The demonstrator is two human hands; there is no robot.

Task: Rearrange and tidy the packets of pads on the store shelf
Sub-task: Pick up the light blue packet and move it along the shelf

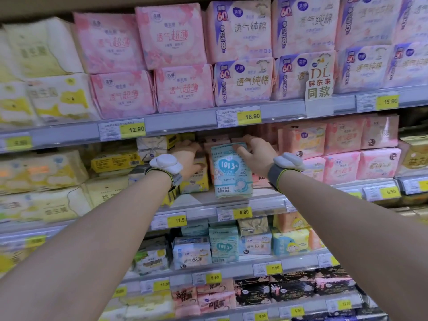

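A light blue packet of pads [230, 171] marked 1013 stands upright at the front of the middle shelf [231, 202]. My right hand [256, 154] grips its top right corner, fingers curled over the upper edge. My left hand [188, 156] reaches deep into the shelf just left of that packet, fingers resting on peach and yellow packets [196, 179] behind; whether it holds one I cannot tell. Both wrists wear grey bands with white devices.
Pink packets [340, 154] fill the shelf to the right, yellow ones [46, 177] to the left. The upper shelf carries large pink and purple packs [183, 86]. Price rails with yellow tags [242, 212] line each shelf edge. Lower shelves hold blue, cream and black packets.
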